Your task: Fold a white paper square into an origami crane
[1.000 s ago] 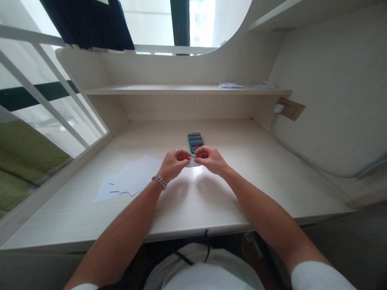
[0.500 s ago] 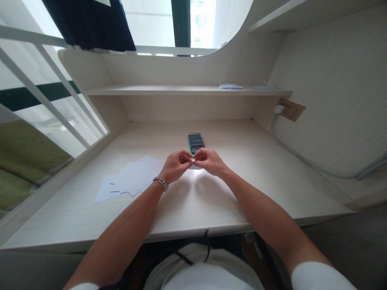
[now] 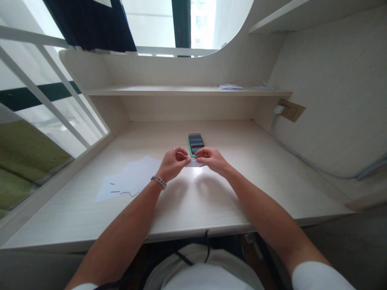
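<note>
A small piece of white paper (image 3: pixel 194 163) is pinched between my two hands, just above the desk. My left hand (image 3: pixel 174 163) grips its left side between thumb and fingers; a ring and a chain bracelet show on that side. My right hand (image 3: pixel 212 160) pinches the right side in the same way. Right behind the fingertips lies a phone (image 3: pixel 196 143) with a dark screen and a green edge. The fingers hide part of the paper, so its full shape cannot be made out.
Loose white paper sheets (image 3: pixel 130 177) with a few dark marks lie left on the desk (image 3: pixel 272 189). Folded papers (image 3: pixel 230 86) rest on the shelf (image 3: pixel 169 92). A grey cable (image 3: pixel 302 161) runs from the wall socket (image 3: pixel 292 110) along the right side.
My hands have moved slightly apart, the left one a little to the left. More of the white paper shows between the fingertips.
</note>
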Action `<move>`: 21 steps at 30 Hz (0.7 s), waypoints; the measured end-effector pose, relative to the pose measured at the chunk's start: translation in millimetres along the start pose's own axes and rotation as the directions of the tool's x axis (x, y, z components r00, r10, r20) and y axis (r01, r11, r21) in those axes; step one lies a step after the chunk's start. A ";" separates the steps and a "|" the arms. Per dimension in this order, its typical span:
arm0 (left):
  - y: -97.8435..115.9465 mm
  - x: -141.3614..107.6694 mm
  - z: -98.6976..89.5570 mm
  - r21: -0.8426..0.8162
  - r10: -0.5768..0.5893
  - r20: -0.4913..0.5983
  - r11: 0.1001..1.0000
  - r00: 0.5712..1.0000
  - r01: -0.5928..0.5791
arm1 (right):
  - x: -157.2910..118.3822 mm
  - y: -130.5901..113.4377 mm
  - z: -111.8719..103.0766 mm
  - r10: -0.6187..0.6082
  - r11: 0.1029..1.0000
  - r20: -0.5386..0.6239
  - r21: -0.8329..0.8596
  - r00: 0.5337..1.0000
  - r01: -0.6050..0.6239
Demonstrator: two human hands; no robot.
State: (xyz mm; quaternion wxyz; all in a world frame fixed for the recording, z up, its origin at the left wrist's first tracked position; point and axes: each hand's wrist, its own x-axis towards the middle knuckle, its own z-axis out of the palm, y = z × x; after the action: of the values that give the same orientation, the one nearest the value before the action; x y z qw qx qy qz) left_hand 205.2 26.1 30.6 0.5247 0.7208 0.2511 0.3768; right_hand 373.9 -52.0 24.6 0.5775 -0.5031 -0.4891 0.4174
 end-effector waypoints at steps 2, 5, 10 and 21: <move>0.4 -0.6 0.2 -0.005 -0.008 0.012 1.000 1.000 0.008 | -1.2 0.9 1.6 -0.019 0.998 0.002 -0.054 1.000 0.019; 2.9 -1.5 1.1 -0.006 -0.030 0.038 1.000 0.999 0.031 | -1.8 1.9 3.2 -0.067 0.993 0.004 -0.100 0.998 0.067; 4.1 -1.7 2.7 -0.050 -0.064 0.068 0.996 0.996 0.067 | -0.7 2.1 1.6 -0.069 0.993 -0.003 -0.096 0.998 0.069; 5.4 -1.2 3.3 0.008 -0.046 0.034 0.999 0.998 0.046 | -0.4 2.8 1.1 -0.070 0.994 0.033 -0.085 0.997 0.072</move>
State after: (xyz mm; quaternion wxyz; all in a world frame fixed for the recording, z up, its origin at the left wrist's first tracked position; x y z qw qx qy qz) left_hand 207.0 21.6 34.8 0.5349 0.7232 0.2598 0.3513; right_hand 372.7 -51.8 21.8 0.5623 -0.5034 -0.5328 0.3827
